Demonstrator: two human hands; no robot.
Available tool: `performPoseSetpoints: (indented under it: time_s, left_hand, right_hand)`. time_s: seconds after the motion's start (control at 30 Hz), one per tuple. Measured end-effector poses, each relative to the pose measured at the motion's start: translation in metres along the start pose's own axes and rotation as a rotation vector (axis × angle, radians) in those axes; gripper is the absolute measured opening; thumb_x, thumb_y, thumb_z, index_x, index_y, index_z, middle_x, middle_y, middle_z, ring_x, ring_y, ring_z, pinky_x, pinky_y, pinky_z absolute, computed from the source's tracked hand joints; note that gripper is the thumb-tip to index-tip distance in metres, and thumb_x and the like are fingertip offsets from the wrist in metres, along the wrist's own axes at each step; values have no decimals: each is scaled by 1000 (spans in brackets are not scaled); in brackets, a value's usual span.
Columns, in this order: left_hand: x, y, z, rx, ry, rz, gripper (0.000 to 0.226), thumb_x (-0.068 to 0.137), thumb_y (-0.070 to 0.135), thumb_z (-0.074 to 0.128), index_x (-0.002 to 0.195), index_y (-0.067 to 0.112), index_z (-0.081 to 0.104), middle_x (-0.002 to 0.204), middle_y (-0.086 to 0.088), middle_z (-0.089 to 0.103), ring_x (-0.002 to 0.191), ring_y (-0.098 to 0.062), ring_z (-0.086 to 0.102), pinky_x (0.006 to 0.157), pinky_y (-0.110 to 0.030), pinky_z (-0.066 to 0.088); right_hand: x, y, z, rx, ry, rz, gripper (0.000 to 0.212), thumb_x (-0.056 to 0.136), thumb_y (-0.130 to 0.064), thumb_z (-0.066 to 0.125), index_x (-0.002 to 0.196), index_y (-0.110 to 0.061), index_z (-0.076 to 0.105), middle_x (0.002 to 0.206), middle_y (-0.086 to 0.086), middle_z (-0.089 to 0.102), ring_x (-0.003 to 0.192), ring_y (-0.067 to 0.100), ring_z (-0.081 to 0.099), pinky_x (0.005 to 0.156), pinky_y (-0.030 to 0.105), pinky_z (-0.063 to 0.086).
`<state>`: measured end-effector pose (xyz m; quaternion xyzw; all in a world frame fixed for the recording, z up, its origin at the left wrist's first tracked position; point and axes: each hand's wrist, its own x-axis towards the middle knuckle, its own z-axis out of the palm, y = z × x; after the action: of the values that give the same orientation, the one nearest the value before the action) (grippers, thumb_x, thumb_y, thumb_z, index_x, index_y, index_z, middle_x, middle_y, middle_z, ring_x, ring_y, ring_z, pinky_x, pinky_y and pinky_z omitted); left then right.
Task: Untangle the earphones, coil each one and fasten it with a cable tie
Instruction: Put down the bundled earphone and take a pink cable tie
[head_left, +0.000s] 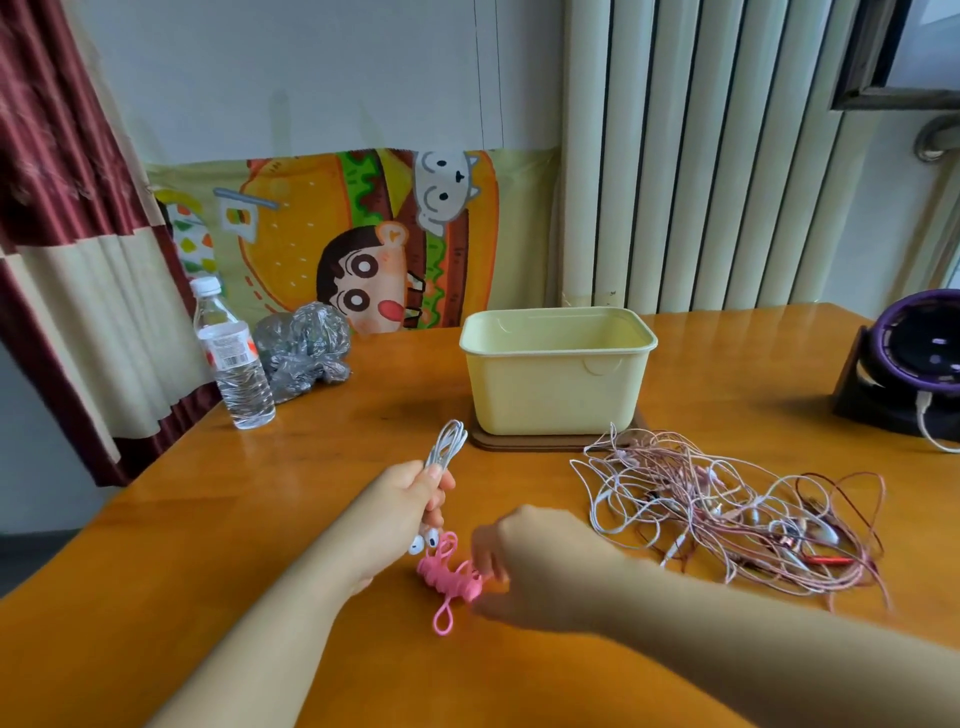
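Observation:
My left hand grips a coiled white earphone upright above the table, with its loops sticking out above the fist and two white earbuds hanging below. Just right of it, my right hand pinches a bunch of pink cable ties lying on the wooden table; one pink loop trails toward me. A tangled heap of pink, white and red earphones lies to the right.
A pale yellow tub stands on a brown mat behind the hands. A water bottle and a crumpled plastic bag sit at the back left. A purple and black device with a white cable stands at the right edge.

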<state>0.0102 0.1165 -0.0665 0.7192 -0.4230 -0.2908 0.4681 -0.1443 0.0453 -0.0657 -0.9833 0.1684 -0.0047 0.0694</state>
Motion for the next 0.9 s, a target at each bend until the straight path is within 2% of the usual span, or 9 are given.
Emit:
performPoseSetpoints:
  time_s: [0.13, 0.33, 0.47, 0.6, 0.73, 0.8, 0.87, 0.9]
  left_hand:
    - [-10, -11, -1, -33, 3, -43, 32, 103, 25, 31, 89, 12, 57, 62, 5, 45, 64, -13, 48, 67, -30, 41]
    - [-20, -21, 11, -177, -50, -155, 30, 103, 26, 35, 90, 10, 57, 64, 1, 48, 66, -14, 50, 62, -30, 46]
    - [-20, -23, 19, -234, -53, -181, 29, 103, 25, 34, 90, 12, 56, 66, 3, 45, 68, -15, 52, 72, -36, 44]
    - [-20, -25, 18, -276, -48, -194, 30, 103, 26, 35, 89, 12, 57, 61, 5, 49, 70, -16, 52, 71, -38, 46]
    - [-21, -24, 17, -219, -72, -188, 31, 103, 27, 36, 86, 13, 59, 73, -2, 44, 75, -20, 60, 82, -47, 51]
    - [-20, -24, 19, -140, -73, -160, 33, 102, 27, 36, 84, 15, 60, 75, -3, 45, 74, -19, 63, 78, -39, 53]
    - [-21, -21, 23, -34, -37, -114, 33, 103, 23, 33, 85, 12, 58, 73, -1, 45, 57, -4, 61, 61, -17, 46]
    - [-22, -19, 25, 2, -11, -85, 32, 103, 21, 32, 86, 11, 56, 71, 1, 46, 51, 2, 59, 53, -13, 41]
  right_hand:
    - [10, -6, 30, 81, 106, 87, 40, 85, -48, 62, 106, -15, 53, 99, 6, 62, 85, 26, 59, 68, 35, 50]
    - [14, 4, 38, 236, 172, 81, 25, 84, -37, 64, 96, -15, 60, 91, 5, 66, 80, 23, 60, 69, 35, 50]
    - [11, 13, 32, 247, 107, 41, 24, 84, -34, 67, 98, -14, 64, 93, 3, 67, 75, 16, 57, 68, 27, 48]
    - [10, 17, 27, 263, 38, 7, 24, 83, -30, 70, 100, -14, 65, 96, 4, 68, 83, 17, 62, 72, 29, 51]
    - [12, 18, 35, 248, 139, -16, 20, 84, -31, 67, 94, -14, 64, 89, 4, 68, 78, 19, 62, 67, 29, 50]
    - [14, 18, 40, 252, 201, 2, 19, 83, -31, 66, 92, -15, 63, 89, 4, 67, 78, 20, 61, 66, 29, 46]
    - [15, 16, 46, 264, 245, 29, 21, 82, -34, 67, 93, -16, 62, 90, 2, 66, 75, 17, 56, 66, 29, 44]
    - [14, 15, 48, 276, 260, 37, 23, 83, -36, 67, 94, -17, 61, 92, 1, 65, 74, 15, 54, 67, 29, 45]
